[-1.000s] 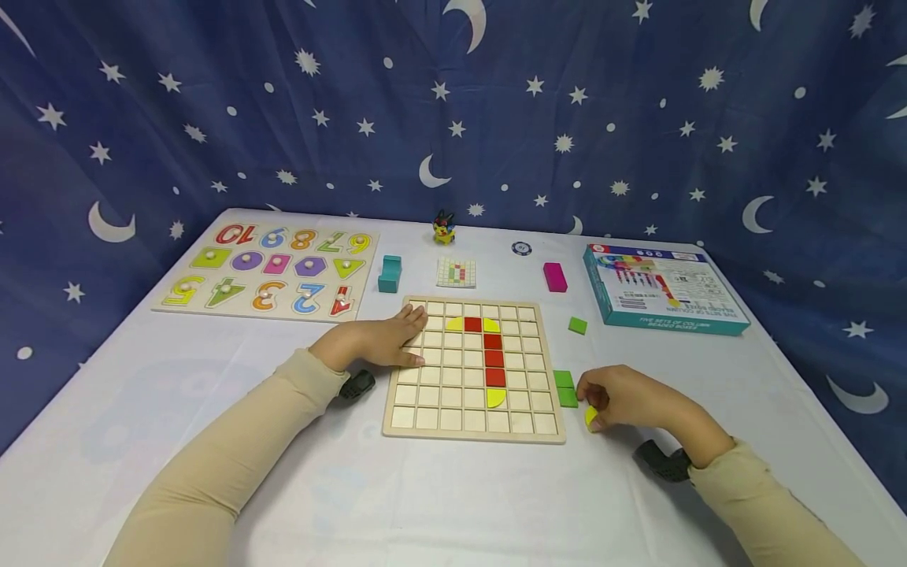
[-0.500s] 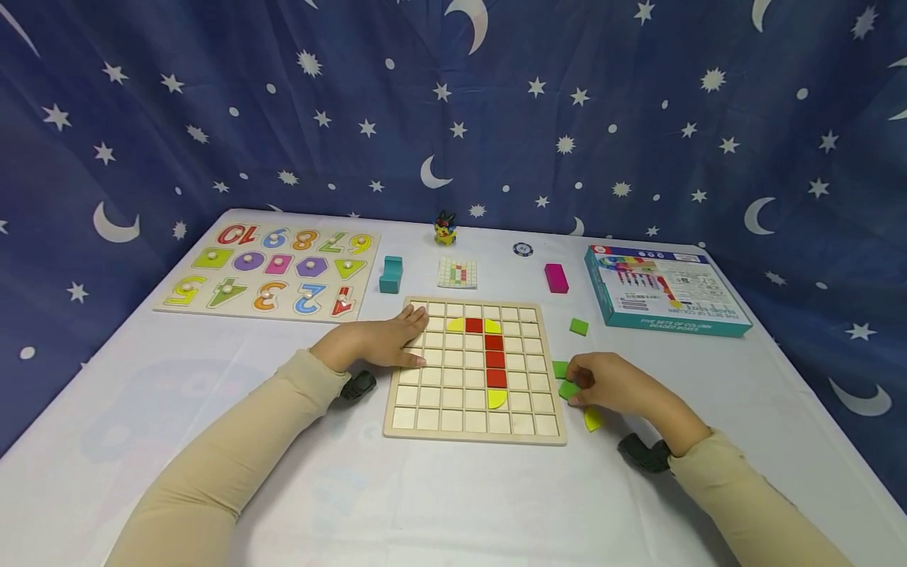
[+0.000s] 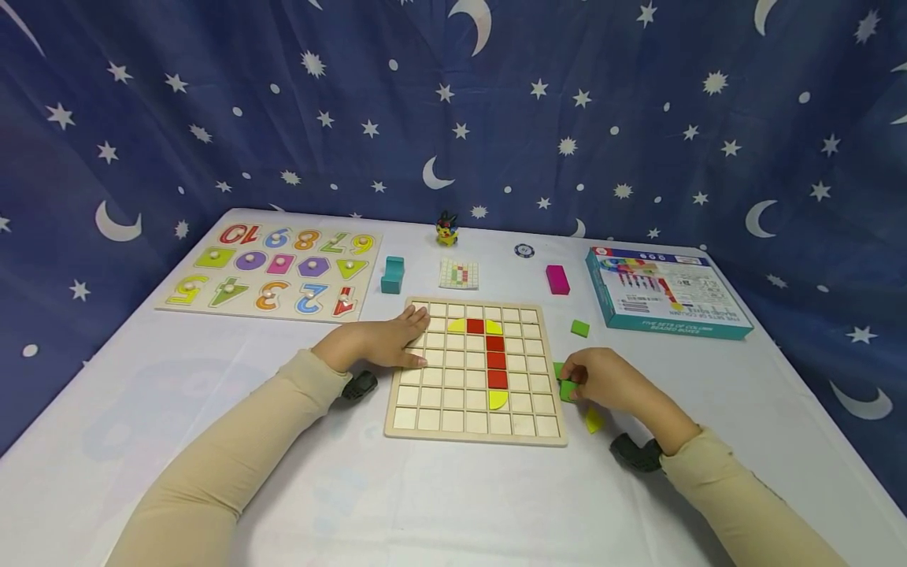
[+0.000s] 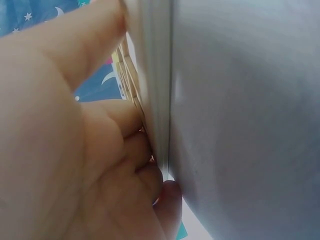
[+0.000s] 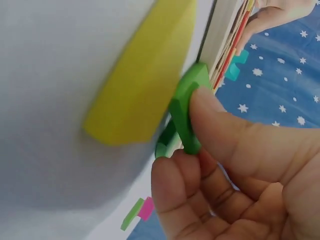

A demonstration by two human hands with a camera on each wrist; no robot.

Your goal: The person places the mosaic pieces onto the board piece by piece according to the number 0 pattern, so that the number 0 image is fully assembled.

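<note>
While the left hand steadies the board, the right hand has changed what it works on; places below are told from the wooden grid board [image 3: 476, 370].

Right hand [image 3: 602, 382]: a second ago it lay over the yellow piece nearer the person than the board's right edge; it has since shifted toward that edge and now pinches a green tile [image 3: 567, 390] between thumb and curled fingers. The wrist view shows the thumb pressed on the tile's face [image 5: 186, 115], with the tile lifted on edge.

Green tile: just beside the board's right edge, level with its lower rows, not yet in any cell. A second green tile [image 3: 559, 368] sits just behind it, partly hidden by the hand.

Yellow piece [image 3: 594, 420]: let go, lying flat on the table off the board's near right corner, just beside the hand.

Left hand [image 3: 383, 340]: unchanged, fingers straight and flat on the board's left columns, holding nothing; the wrist view is too close to add more.

Board contents: red squares [image 3: 494, 361] run down a column, one more sits beside their top, yellow curved pieces at top and bottom.

Meaning, as a judgement: yellow was passed over and green is the piece chosen for the board.

Farther off: a loose green tile [image 3: 579, 327] beyond the right edge.
</note>
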